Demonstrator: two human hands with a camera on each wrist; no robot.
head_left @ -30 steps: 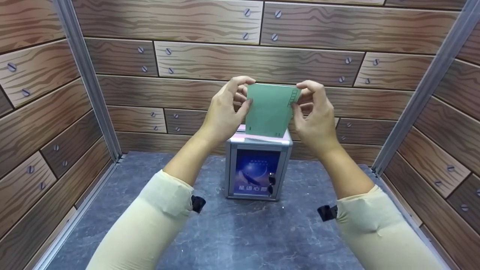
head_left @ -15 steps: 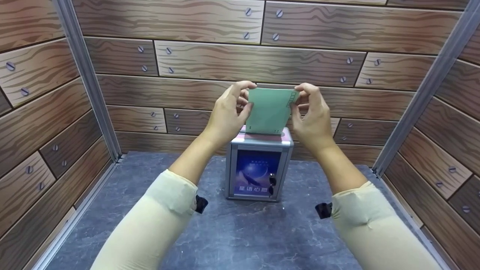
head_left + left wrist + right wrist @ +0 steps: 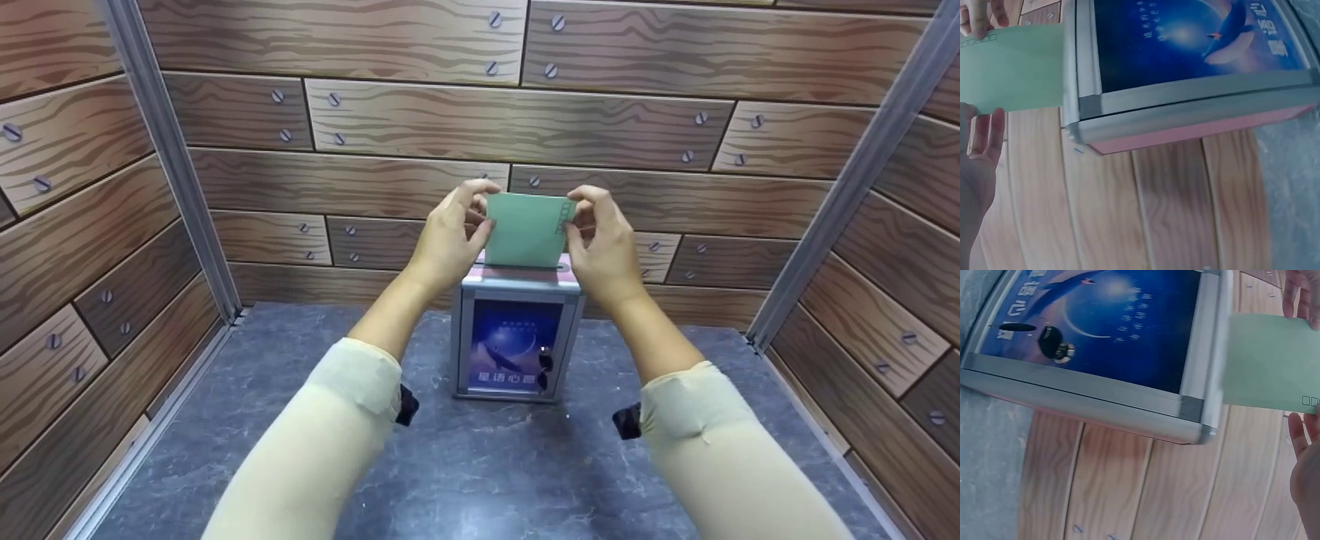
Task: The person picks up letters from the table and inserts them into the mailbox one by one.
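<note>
A green envelope (image 3: 527, 231) with a row of printed postcode boxes stands upright over a metal-framed box (image 3: 517, 283). Its lower edge sits in the slot (image 3: 564, 267) on the pink top, with the slot's right end showing beside it. My left hand (image 3: 448, 240) pinches the envelope's left side between thumb and fingers. On the opposite side my right hand (image 3: 606, 251) pinches it near the postcode boxes. Both wrist views show the envelope (image 3: 1022, 70) reaching the box's top rim; the part inside is hidden.
The box front carries a blue whale picture (image 3: 502, 345) and a lock with keys (image 3: 544, 360). It stands on a grey marbled tabletop (image 3: 480, 465). Wood-patterned panels (image 3: 420, 120) and metal posts (image 3: 176, 172) enclose the back and sides.
Both hands have lowered the envelope and shifted it slightly left. The printed marks along its bottom edge have gone out of sight at the slot.
</note>
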